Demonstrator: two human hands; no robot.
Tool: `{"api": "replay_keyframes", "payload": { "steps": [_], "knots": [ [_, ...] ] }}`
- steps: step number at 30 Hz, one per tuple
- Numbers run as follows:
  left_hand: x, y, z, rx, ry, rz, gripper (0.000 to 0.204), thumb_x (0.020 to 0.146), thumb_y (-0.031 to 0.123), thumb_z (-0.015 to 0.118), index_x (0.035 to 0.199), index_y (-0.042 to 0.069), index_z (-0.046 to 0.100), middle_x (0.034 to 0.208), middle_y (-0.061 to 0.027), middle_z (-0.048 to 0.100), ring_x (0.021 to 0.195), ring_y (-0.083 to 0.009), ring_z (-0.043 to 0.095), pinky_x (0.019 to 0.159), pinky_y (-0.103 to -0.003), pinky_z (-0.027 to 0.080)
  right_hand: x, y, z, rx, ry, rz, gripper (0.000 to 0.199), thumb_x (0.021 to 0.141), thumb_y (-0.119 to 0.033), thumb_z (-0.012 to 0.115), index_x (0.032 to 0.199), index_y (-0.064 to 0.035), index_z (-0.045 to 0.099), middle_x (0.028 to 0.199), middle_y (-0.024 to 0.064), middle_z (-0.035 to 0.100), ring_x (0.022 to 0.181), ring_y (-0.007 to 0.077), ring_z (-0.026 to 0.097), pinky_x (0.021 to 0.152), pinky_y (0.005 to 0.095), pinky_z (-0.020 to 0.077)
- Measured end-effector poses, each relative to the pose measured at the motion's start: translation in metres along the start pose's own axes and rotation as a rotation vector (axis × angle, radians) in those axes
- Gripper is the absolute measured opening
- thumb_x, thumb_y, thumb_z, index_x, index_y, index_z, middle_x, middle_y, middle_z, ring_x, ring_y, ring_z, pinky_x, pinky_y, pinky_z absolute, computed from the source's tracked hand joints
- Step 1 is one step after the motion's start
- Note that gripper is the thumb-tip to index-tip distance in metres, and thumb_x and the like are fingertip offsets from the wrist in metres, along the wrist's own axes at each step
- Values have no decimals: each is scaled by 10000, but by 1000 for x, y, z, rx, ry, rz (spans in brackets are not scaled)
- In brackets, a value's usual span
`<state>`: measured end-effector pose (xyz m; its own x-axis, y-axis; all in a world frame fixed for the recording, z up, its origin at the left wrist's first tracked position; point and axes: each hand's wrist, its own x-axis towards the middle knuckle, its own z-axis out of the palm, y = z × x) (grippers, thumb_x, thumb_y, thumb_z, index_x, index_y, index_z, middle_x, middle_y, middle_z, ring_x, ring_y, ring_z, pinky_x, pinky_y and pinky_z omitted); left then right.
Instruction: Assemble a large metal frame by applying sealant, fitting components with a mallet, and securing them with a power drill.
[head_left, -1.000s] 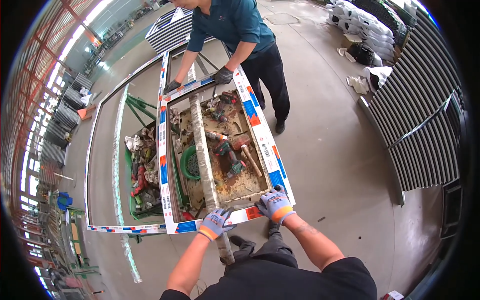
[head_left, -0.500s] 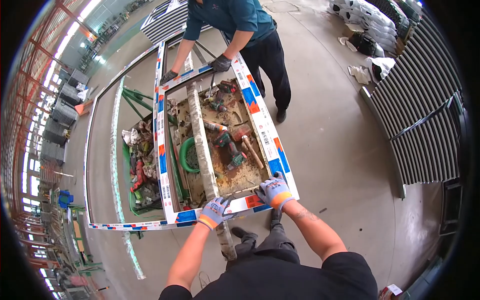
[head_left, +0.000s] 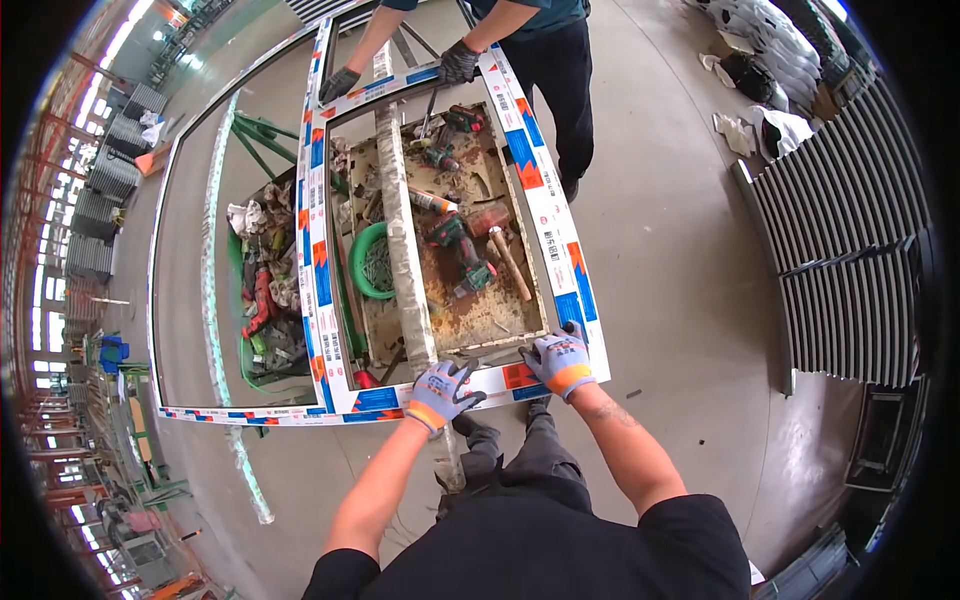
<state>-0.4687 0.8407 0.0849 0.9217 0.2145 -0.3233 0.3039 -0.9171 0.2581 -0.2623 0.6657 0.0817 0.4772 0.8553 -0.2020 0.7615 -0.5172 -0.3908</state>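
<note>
A window frame (head_left: 548, 232), wrapped in white film with blue and orange patches, lies flat over a work stand. My left hand (head_left: 438, 393), in a grey glove with an orange cuff, grips its near bar where a pale, worn support bar (head_left: 403, 230) passes beneath. Near the right corner, my right hand (head_left: 562, 362), gloved alike, holds the same bar with its thumb on the inner side. Both hands' undersides are hidden. Across from me, a co-worker's dark-gloved hands (head_left: 459, 62) rest on a crossbar of the frame.
Inside the frame opening, a tray (head_left: 490, 350) carries cordless drills (head_left: 463, 255), a hammer (head_left: 510, 265) and a green bowl (head_left: 373, 262) of screws. A larger frame (head_left: 155, 300) extends left above a bin of tools and rags. Stacked dark profiles (head_left: 850, 240) stand at right.
My view has shifted, so the frame and tray appear higher. The co-worker's upper body has mostly left the picture. My hands remain on the near bar, the left slightly more to the right.
</note>
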Motion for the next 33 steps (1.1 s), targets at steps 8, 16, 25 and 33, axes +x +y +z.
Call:
{"api": "replay_keyframes", "payload": {
  "steps": [8, 16, 25, 33],
  "knots": [
    [-7, -13, 1, -78, 52, 45, 610, 819, 550, 597, 1224, 95, 579, 1068, -162, 578, 1009, -320, 560, 884, -399, 461, -3, 1, 4, 6, 19, 8, 322, 860, -429, 585, 775, -131, 672, 789, 89, 679, 892, 259, 617, 1015, 494, 286],
    [-59, -111, 40, -18, 442, -382, 333, 832, 287, 626, 1060, 45, 638, 1068, -173, 649, 1005, -333, 609, 891, -434, 477, -6, -1, -1, -7, 41, 44, 298, 837, -399, 625, 690, -141, 644, 734, 77, 654, 850, 250, 616, 996, 487, 296],
    [-54, -94, 26, -46, 233, -508, 320, 890, 342, 537, 1000, 77, 679, 944, -122, 696, 868, -287, 663, 793, -412, 510, 0, -8, 3, -100, 160, -1, 306, 826, -348, 654, 619, -126, 614, 648, 78, 624, 708, 273, 596, 924, 450, 354],
    [-43, -91, 46, -47, 143, -320, 283, 902, 336, 490, 932, 110, 658, 859, -120, 699, 749, -285, 674, 713, -415, 505, 16, -58, 17, -38, -196, -163, 362, 876, -413, 576, 718, -98, 656, 764, 128, 662, 804, 314, 622, 849, 465, 412]
  ]
}}
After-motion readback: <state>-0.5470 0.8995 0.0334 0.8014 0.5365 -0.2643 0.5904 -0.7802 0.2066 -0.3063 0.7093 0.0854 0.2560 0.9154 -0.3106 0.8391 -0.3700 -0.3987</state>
